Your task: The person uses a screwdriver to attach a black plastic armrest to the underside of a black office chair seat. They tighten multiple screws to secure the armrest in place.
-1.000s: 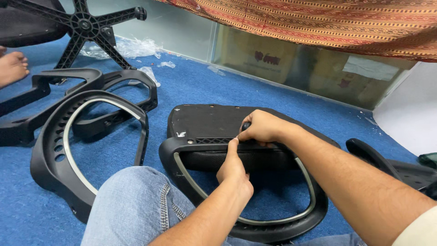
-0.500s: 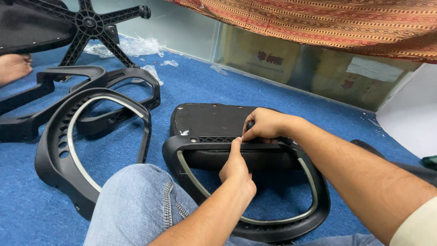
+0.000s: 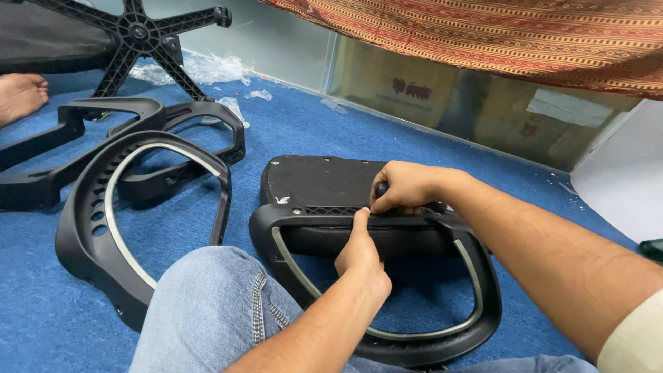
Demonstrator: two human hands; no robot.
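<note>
Black plastic chair-back frame (image 3: 483,304) lies flat at lower centre, its top bar running left to right over a seat pan (image 3: 324,181). Right hand (image 3: 407,188) closes its grip on a dark tool handle at that bar; left hand (image 3: 362,255), just below, pinches the bar's edge. Blue carpet (image 3: 290,131) lies beneath, with spare frames at left.

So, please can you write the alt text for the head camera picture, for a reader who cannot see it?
A person seated on blue carpet presses the left hand against a black plastic chair frame, while the right hand grips a dark tool handle at its top edge. A second chair frame and a star-shaped chair base lie to the left.
</note>
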